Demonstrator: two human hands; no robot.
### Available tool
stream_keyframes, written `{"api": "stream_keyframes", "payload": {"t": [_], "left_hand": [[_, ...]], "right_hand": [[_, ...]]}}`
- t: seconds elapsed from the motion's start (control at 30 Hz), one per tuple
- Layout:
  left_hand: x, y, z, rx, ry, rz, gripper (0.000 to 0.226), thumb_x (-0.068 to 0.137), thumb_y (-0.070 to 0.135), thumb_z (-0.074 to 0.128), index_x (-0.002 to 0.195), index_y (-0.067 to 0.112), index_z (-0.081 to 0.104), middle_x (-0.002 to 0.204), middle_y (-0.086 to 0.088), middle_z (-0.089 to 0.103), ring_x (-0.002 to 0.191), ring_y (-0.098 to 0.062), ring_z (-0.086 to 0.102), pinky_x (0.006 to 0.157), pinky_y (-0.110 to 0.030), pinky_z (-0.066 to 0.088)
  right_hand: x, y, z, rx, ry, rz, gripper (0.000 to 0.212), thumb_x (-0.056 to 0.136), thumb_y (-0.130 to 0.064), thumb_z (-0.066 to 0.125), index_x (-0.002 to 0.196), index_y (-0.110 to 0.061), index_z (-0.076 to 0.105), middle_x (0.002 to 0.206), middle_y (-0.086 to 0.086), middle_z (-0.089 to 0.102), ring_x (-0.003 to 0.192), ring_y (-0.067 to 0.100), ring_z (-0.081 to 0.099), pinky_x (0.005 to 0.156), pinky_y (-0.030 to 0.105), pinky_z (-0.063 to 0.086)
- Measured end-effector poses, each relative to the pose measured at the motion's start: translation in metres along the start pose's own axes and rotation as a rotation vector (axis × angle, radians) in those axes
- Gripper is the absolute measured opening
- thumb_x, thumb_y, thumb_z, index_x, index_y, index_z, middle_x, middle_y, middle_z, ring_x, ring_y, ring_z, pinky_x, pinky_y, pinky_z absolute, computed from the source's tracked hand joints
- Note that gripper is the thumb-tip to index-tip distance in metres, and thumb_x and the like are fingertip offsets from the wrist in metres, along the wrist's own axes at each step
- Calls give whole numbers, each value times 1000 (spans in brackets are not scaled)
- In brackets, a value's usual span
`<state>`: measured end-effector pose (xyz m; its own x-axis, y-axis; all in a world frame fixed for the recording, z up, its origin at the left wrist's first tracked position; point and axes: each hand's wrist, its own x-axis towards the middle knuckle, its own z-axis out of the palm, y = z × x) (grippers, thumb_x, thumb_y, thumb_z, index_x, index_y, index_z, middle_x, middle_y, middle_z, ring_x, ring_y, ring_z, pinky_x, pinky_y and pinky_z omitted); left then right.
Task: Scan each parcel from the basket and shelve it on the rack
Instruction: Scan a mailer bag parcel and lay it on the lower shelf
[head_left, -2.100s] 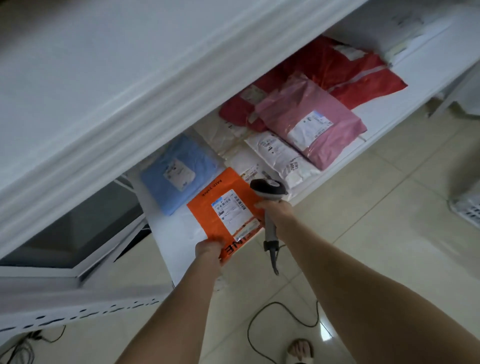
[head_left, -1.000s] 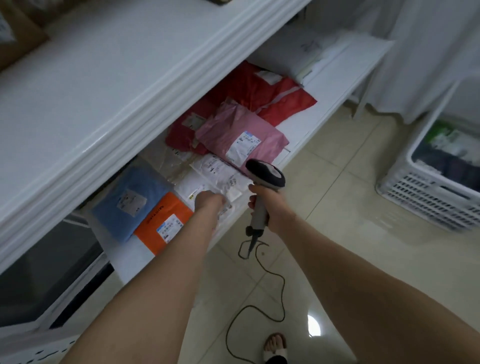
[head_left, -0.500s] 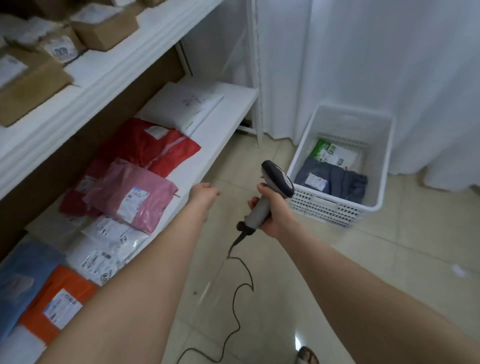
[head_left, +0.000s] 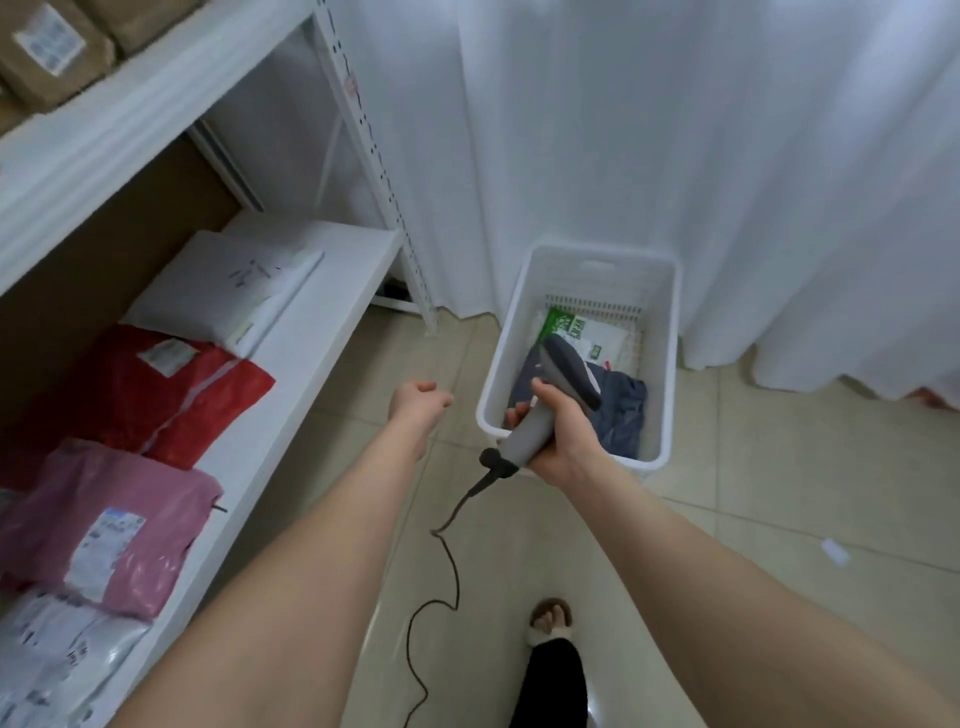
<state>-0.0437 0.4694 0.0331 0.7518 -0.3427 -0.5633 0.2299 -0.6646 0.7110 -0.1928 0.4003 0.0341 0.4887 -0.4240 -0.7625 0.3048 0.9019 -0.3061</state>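
While the right hand (head_left: 558, 441) grips the one scanner (head_left: 566, 374) by its handle, its long axis runs from the cable (head_left: 452, 561) end near the person up to the head, which points away over the basket (head_left: 511, 338). Two parcels lie inside: a dark parcel (head_left: 626, 410) and a green-white parcel (head_left: 587, 332). The left hand (head_left: 418, 402) holds nothing, fingers loosely curled, between rack (head_left: 311, 353) and basket.

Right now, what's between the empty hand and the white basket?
Only bare floor tiles lie between the left hand and the basket, as the head view shows.
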Motion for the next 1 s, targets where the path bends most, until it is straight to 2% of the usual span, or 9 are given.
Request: {"api": "stream_keyframes", "payload": {"t": [0.07, 0.17, 0.23, 0.33, 0.43, 0.57, 0.83, 0.93, 1.0], "left_hand": [[27, 20, 26, 29, -23, 11, 43, 88, 10, 63, 130, 12, 55, 133, -12, 54, 121, -30, 50, 105, -42, 42], [72, 42, 70, 86, -58, 27, 41, 86, 9, 63, 127, 11, 57, 131, -13, 56, 119, -29, 51, 104, -41, 44], [95, 50, 101, 130, -88, 13, 40, 87, 8, 62, 126, 11, 58, 128, -13, 57, 115, -28, 53, 102, -41, 45], [124, 57, 148, 140, -131, -19, 39, 87, 7, 62, 125, 12, 58, 125, -14, 59, 112, -28, 55, 98, -39, 48], [149, 63, 192, 164, -179, -32, 36, 86, 5, 63, 122, 10, 60, 120, -15, 61, 99, -24, 57, 81, -29, 49], [181, 72, 239, 186, -219, -90, 35, 89, 8, 62, 124, 10, 58, 124, -13, 59, 104, -23, 53, 84, -31, 46], [265, 46, 323, 227, -218, -194, 39, 89, 8, 62, 128, 10, 55, 123, -17, 58, 83, -22, 57, 64, -27, 45], [305, 22, 346, 259, -208, -218, 42, 87, 8, 66, 127, 8, 54, 122, -18, 59, 104, -31, 60, 84, -36, 50], [338, 4, 360, 302, -200, -208, 45, 85, 8, 67, 128, 7, 53, 122, -17, 60, 110, -32, 59, 87, -37, 50]], "right_hand": [[27, -28, 4, -14, 40, -19, 14, 89, -17, 68, 99, -11, 61, 75, 4, 56, 74, 17, 55, 97, 38, 50], [69, -68, 3, -48, 111, -45, 6, 89, -19, 69, 88, -15, 65, 66, 2, 59, 62, 14, 57, 68, 30, 54], [95, -92, -6, -87, 167, -50, 7, 86, -20, 71, 88, -16, 66, 62, 2, 61, 58, 13, 59, 60, 27, 54], [130, -125, -27, -97, 235, -58, 13, 85, -21, 73, 93, -14, 65, 66, 3, 62, 60, 14, 59, 61, 27, 53], [163, -157, -44, -96, 315, -59, 11, 86, -24, 72, 88, -15, 65, 66, 3, 60, 61, 14, 57, 64, 29, 52], [209, -188, -59, -140, 371, -29, 16, 86, -26, 71, 86, -13, 62, 65, 4, 58, 62, 16, 56, 74, 34, 51], [318, -222, -88, -260, 372, 40, 24, 89, -24, 69, 102, -5, 59, 67, 6, 58, 58, 16, 54, 57, 30, 48], [369, -220, -98, -258, 386, 64, 28, 89, -25, 70, 106, -5, 59, 69, 7, 58, 58, 16, 54, 58, 30, 49], [408, -215, -106, -272, 379, 87, 26, 88, -26, 71, 99, -5, 60, 70, 6, 58, 59, 16, 55, 62, 30, 50]]}}
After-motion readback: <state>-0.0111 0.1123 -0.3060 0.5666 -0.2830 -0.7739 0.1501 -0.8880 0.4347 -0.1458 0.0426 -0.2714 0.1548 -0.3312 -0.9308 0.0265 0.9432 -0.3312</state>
